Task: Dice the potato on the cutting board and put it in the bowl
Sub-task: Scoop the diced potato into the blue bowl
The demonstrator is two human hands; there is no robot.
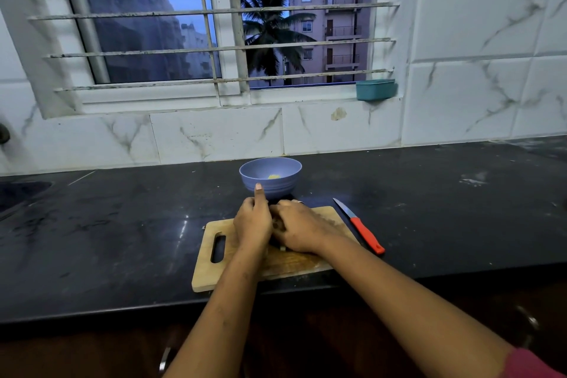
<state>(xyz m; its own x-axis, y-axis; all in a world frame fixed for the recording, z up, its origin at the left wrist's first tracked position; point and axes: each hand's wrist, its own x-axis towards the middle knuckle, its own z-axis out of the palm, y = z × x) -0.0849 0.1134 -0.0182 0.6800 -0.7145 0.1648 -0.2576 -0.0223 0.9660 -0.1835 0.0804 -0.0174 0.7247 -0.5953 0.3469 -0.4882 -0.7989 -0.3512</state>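
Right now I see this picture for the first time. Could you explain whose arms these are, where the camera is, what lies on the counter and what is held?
There is no machine: these are a person's bare arms, filmed by a camera on their head, looking down. The left hand and right hand meet over a cutting board on a black counter, seemingly cupping something mostly hidden. Behind the board stands a blue bowl with something yellowish inside. A red-handled knife lies right of the board, held by nobody.
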